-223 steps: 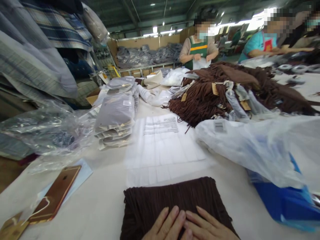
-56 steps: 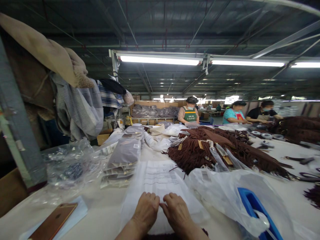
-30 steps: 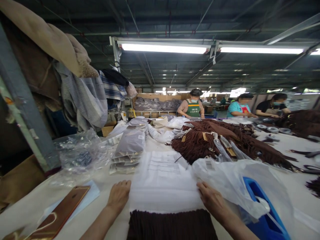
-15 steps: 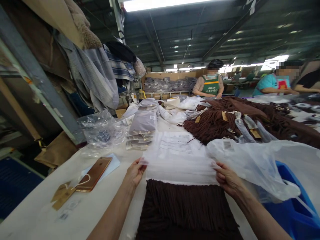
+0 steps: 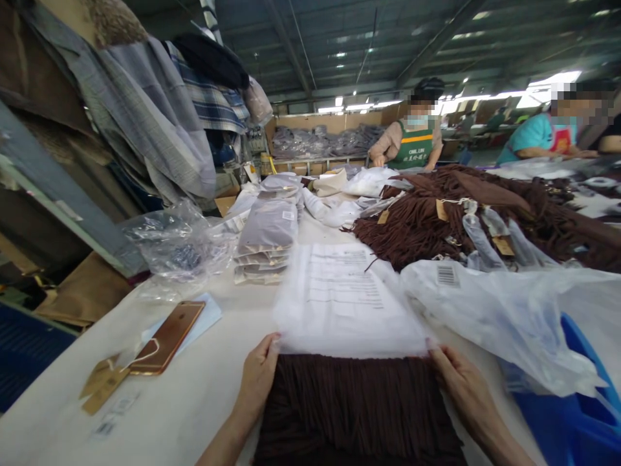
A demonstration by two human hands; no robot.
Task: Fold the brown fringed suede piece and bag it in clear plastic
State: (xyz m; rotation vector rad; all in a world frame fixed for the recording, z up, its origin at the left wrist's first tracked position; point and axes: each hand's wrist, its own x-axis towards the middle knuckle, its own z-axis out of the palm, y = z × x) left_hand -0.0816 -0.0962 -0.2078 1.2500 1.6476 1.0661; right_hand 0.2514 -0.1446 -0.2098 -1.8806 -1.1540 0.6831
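Observation:
A translucent plastic bag (image 5: 349, 310) with printed text lies flat in front of me, its near edge spread wide. My left hand (image 5: 261, 366) pinches the bag's near left corner, and my right hand (image 5: 451, 366) grips its near right corner. Directly below that edge lies a folded dark brown fringed textile (image 5: 359, 408), its far end meeting or just under the bag's edge; I cannot tell which. The textile runs out of view at the bottom.
Left stand a phone (image 5: 167, 340) with tan tags (image 5: 104, 391), crumpled clear plastic (image 5: 179, 249) and stacked packed grey items (image 5: 269, 226). To the right are a brown fringed pile (image 5: 427, 213), white plastic bags (image 5: 499, 310) and a blue bin (image 5: 572, 414). A co-worker (image 5: 412, 142) stands across the table.
Both hands have drawn the bag's near edge toward me, down to the far end of the brown textile. The bag now lies more stretched out. The camera view has shifted slightly.

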